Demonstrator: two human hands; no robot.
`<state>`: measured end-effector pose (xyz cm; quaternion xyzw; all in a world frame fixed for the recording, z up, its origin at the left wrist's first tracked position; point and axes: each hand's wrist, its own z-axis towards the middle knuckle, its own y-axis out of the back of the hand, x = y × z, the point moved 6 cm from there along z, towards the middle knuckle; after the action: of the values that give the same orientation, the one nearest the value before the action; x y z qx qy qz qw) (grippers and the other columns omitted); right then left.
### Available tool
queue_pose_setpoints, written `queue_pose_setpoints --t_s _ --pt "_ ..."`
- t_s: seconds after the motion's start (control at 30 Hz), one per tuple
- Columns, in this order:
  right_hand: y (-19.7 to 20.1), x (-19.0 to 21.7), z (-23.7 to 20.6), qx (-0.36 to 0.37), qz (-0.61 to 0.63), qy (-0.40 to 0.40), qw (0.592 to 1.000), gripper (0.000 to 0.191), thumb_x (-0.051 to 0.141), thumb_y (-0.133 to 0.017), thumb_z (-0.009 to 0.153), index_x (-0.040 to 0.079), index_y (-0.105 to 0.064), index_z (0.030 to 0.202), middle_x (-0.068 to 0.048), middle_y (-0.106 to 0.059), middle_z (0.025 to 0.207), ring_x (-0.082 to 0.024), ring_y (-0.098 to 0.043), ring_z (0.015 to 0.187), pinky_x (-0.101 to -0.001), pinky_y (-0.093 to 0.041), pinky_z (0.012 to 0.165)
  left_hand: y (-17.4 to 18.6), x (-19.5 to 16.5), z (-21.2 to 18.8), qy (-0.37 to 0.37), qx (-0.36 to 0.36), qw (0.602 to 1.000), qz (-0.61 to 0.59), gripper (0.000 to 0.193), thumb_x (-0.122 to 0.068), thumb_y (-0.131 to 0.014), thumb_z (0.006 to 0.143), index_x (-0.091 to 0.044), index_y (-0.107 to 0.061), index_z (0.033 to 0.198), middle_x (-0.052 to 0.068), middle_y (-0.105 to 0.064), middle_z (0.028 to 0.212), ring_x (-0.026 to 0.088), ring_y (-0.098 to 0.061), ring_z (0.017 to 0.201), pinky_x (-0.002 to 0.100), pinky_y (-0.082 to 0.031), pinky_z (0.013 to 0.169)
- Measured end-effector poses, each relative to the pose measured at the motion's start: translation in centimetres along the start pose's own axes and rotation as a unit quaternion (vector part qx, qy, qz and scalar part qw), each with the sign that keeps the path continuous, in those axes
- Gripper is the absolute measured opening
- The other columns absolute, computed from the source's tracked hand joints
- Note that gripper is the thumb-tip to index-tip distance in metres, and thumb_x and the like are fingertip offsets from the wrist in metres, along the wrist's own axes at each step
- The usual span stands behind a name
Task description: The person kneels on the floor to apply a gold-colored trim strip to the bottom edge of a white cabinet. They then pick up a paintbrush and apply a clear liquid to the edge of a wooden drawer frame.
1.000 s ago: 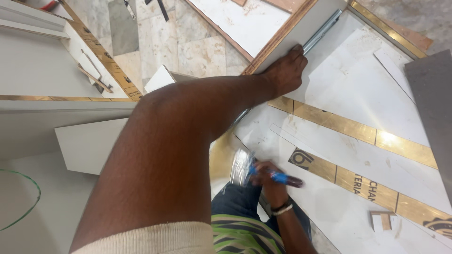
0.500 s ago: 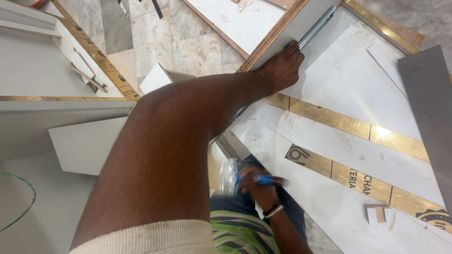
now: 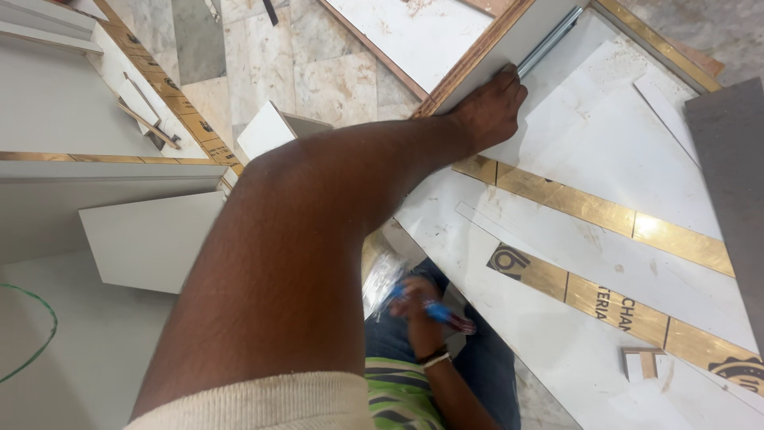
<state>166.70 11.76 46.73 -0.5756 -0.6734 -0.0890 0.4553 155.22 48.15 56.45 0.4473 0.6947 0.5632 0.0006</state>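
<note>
At the panel's far edge, your left hand pins the slim silver metal rail: stiff, light, likely slippery; press flat. Right hand wraps the blue-handled tool.

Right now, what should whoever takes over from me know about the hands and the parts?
Left hand: arm stretched out, resting on the white wood-edged panel, at the near end of the silver metal rail.
Right hand: low by the lap, fingers closed on a blue-handled tool, blurred.
Done: the rail lies along the panel.
Left: no fixings show; I cannot tell if the rail is fastened.
</note>
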Motion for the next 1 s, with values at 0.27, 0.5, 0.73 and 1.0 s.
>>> queue_pose_setpoints --t_s 0.27,0.5,0.73,1.0 --pt "7.5 6.3 1.8 0.111 0.21 0.067 0.969 0.036 0.036 -0.062 0.102 0.002 -0.063 0.117 -0.013 -0.07 0.117 -0.023 -0.073 0.093 -0.0355 -0.064 0.077 -0.2 -0.2 0.0 -0.008 0.018 1.0 -0.017 0.022 -0.013 -0.074 0.076 0.0 -0.081 0.092 0.019 -0.065 0.115 0.04 -0.054 0.12 0.055 -0.028 0.114" --pt "4.6 5.4 1.6 -0.166 0.001 0.197 0.966 0.029 0.027 -0.055 0.109 0.005 -0.057 0.128 -0.008 -0.064 0.112 -0.017 -0.062 0.093 -0.0275 -0.054 0.079 0.3 0.2 -0.3 -0.014 0.03 0.999 -0.019 0.022 -0.013 -0.074 0.08 0.0 -0.081 0.096 0.018 -0.067 0.114 0.038 -0.056 0.12 0.055 -0.027 0.118" --pt "4.9 3.5 -0.8 0.046 0.056 -0.082 0.994 0.038 0.04 -0.068 0.096 0.003 -0.067 0.107 -0.008 -0.07 0.091 -0.017 -0.072 0.067 -0.0289 -0.059 0.055 1.6 0.6 -0.2 0.029 -0.028 0.999 0.017 0.032 -0.017 -0.075 0.071 -0.001 -0.079 0.098 0.018 -0.065 0.116 0.039 -0.056 0.118 0.052 -0.031 0.108" --pt "8.1 12.4 -0.1 -0.265 0.037 0.323 0.908 0.035 0.033 -0.062 0.106 0.001 -0.061 0.122 -0.01 -0.067 0.109 -0.021 -0.07 0.087 -0.0306 -0.061 0.073 1.2 0.9 -0.6 -0.005 0.004 0.999 -0.051 0.027 -0.018 -0.071 0.081 0.0 -0.079 0.1 0.02 -0.066 0.117 0.039 -0.056 0.12 0.052 -0.028 0.117"
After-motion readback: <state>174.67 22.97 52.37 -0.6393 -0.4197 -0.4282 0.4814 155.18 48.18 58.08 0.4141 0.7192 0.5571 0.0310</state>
